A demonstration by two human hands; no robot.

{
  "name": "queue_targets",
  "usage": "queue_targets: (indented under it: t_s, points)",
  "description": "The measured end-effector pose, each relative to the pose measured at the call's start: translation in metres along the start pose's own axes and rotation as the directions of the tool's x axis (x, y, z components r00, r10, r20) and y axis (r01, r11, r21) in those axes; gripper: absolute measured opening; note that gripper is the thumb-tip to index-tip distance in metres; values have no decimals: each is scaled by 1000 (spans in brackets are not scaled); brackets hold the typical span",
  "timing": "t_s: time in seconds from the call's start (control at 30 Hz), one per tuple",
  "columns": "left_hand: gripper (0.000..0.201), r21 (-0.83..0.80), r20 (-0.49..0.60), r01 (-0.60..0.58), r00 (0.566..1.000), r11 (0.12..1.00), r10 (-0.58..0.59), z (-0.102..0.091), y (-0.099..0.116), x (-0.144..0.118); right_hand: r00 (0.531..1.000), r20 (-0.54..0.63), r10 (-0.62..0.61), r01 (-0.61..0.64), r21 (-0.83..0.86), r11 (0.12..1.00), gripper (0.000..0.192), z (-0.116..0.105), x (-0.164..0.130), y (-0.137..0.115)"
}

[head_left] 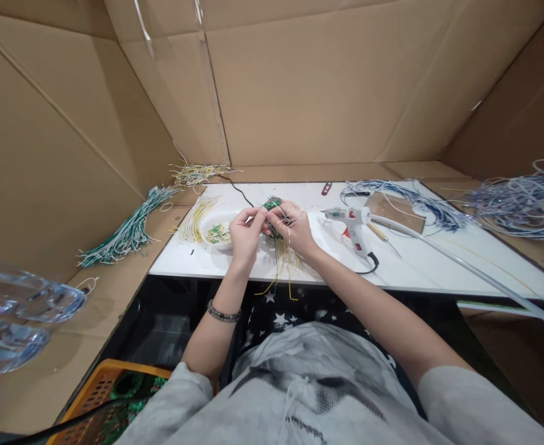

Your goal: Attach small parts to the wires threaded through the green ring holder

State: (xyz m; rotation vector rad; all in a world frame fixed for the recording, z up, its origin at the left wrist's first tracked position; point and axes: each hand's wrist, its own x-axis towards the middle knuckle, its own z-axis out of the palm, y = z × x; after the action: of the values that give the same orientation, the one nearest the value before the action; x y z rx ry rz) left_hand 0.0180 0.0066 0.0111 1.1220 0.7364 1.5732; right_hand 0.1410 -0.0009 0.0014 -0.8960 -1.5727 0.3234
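Left hand [244, 232] and right hand [293, 227] fingers closed on a green circuit board [272, 207] with yellow wires [282, 262] attached. More boards wait in the white bowl [216, 232]; glue gun [353, 225] lies untouched on the table [429, 266].

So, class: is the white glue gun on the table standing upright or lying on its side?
Upright: the glue gun stands on the white table, nozzle pointing left, handle down.

Orange crate [96, 390] — cut off by bottom edge.

Left hand [245, 233] and right hand [293, 227] pinch a green board [272, 204] with yellow wires [284, 266] hanging, above the white table [420, 266]. Glue gun [354, 225] lies just right; bowl [216, 235] just left.
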Motion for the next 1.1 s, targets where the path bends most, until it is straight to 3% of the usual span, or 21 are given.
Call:
queue_targets:
  t_s: [0.63,1.1]
  points:
    - [25,-77,-53,11,998,997,-15,2,-2,0,999,29,-39,40,-35,999,28,0,0,2]
    - [28,6,-55,-48,997,999,48,3,2,-3,997,12,-73,73,-31,997,33,-1,1,0]
